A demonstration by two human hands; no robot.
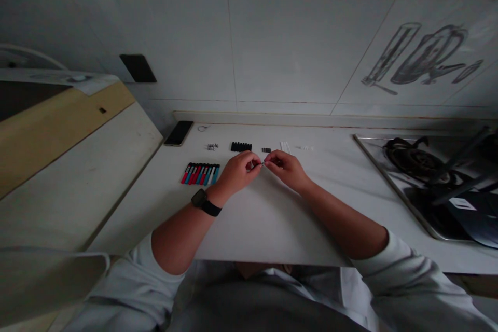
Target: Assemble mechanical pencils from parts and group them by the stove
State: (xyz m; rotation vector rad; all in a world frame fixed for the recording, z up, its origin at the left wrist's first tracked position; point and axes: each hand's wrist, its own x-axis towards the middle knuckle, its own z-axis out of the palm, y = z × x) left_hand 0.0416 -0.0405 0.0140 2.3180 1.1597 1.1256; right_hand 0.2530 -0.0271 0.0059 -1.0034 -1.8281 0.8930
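Note:
My left hand (239, 170) and my right hand (286, 167) meet above the white counter (272, 218), fingers pinched together on a tiny light part (262, 165) held between them; I cannot make out what it is. My left wrist wears a black watch (202, 201). A row of red, blue and white pen barrels with black ends (200, 173) lies just left of my left hand. Behind the hands lie a black ridged piece (241, 147), a small dark part (266, 150), a cluster of tiny metal bits (212, 146) and thin white tubes (285, 146).
A dark phone (178, 133) lies at the counter's back left corner. A gas hob (431, 176) with black pan supports takes up the right side. A tiled wall (272, 52) rises behind, and a wooden-edged surface (58, 129) stands to the left.

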